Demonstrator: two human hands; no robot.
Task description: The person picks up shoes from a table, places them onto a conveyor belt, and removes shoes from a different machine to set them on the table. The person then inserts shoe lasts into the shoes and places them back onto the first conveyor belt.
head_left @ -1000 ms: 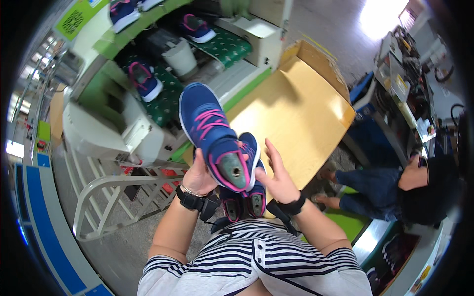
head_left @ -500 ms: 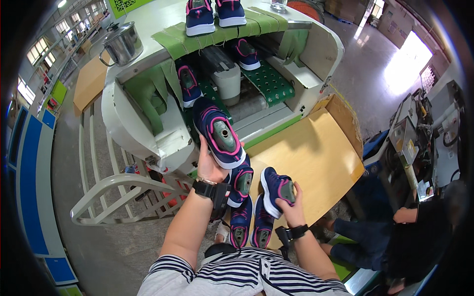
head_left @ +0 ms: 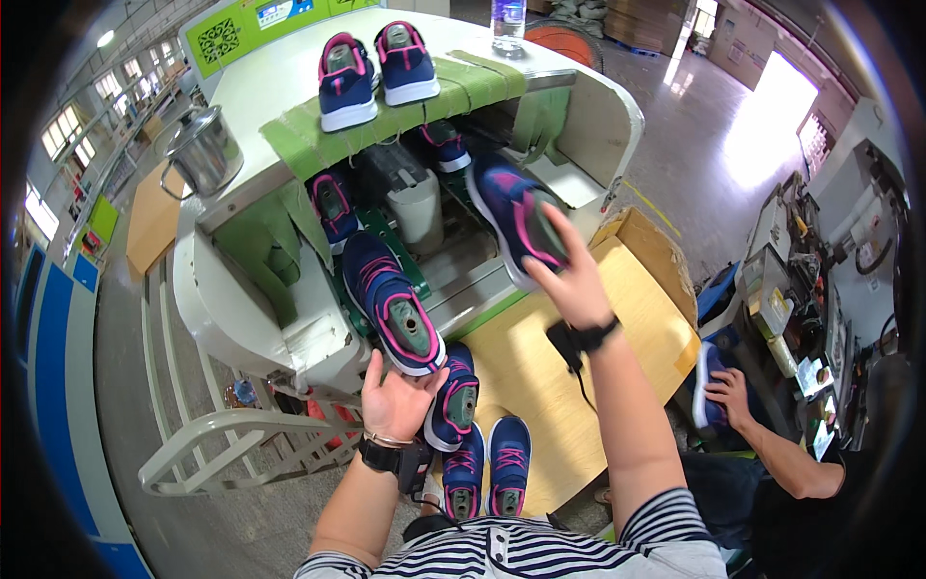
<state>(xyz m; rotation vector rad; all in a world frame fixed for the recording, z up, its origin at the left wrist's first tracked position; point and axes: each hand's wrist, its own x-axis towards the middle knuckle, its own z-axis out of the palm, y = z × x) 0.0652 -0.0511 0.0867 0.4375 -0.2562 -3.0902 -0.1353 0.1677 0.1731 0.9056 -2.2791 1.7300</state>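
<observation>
My left hand (head_left: 395, 400) is palm up under the heel of a navy sneaker (head_left: 389, 299) with pink trim, fingers beneath it and thumb beside it. The toe of this sneaker points into the left side of a white machine's opening. My right hand (head_left: 574, 275) grips the heel end of a second navy sneaker (head_left: 511, 217), held tilted before the opening's right side. Grey-green lasts show inside both. Deeper in the opening sit a left sneaker (head_left: 335, 207) and a right sneaker (head_left: 444, 145). Below my left hand is another sneaker (head_left: 451, 400).
Two sneakers, one left (head_left: 463, 468) and one right (head_left: 508, 458), lie on the wooden board (head_left: 579, 357) near me. Another pair (head_left: 407, 63) stands atop the machine (head_left: 231, 280), near a metal pot (head_left: 203, 150) and bottle (head_left: 507, 27). At right, a co-worker's hand (head_left: 728, 396) holds a shoe.
My right hand has lifted its sneaker from over the board up to the opening's right side. My left hand has lowered under the heel. The co-worker's hand with a shoe has come into view.
</observation>
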